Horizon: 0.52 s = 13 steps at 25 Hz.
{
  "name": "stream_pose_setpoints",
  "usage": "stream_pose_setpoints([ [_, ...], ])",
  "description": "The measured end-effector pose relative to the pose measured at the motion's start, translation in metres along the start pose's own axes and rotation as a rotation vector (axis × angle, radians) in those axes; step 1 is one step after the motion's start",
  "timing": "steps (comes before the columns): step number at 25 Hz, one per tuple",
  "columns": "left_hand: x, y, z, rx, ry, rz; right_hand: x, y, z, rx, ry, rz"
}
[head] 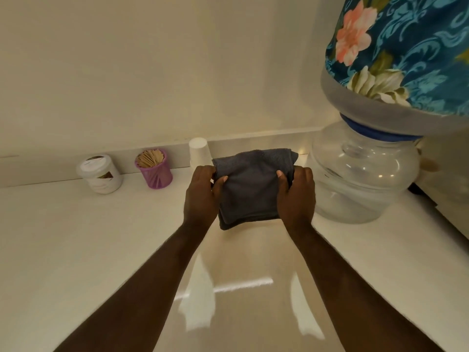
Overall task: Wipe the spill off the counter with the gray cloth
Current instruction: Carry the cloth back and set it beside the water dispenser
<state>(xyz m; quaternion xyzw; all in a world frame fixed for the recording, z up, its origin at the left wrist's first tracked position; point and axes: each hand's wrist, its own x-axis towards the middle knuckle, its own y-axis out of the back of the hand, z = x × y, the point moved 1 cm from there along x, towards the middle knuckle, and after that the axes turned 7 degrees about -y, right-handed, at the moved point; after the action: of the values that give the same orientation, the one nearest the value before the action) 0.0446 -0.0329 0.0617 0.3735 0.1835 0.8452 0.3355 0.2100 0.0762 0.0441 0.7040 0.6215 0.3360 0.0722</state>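
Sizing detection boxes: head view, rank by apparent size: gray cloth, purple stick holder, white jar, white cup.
1. gray cloth
2-3. white jar and purple stick holder, too alike to rank
4. white cup, partly hidden behind the cloth

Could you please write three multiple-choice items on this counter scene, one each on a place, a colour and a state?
1. Where is the white cup?
A. Behind the gray cloth, by the wall
B. Inside the water jar
C. Left of the white tub

2. What colour is the holder of wooden sticks?
A. Green
B. Purple
C. Black

3. How is the gray cloth held?
A. Left hand only
B. Lying untouched
C. Folded, between both hands

Answers: 1 A, the cup stands just past the cloth's far edge; 2 B, its mesh is purple; 3 C, the right hand also has a grip on its side.
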Motion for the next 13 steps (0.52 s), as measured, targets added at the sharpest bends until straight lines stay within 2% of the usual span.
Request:
stream_pose_setpoints([
  [8,0.047,-0.058,-0.035,0.171,0.078,-0.079,0.050,-0.053,0.026,-0.150,-0.014,-0.110],
  [13,0.051,-0.080,-0.047,0.104,0.197,-0.172,0.063,-0.076,0.038,-0.286,-0.130,-0.321],
])
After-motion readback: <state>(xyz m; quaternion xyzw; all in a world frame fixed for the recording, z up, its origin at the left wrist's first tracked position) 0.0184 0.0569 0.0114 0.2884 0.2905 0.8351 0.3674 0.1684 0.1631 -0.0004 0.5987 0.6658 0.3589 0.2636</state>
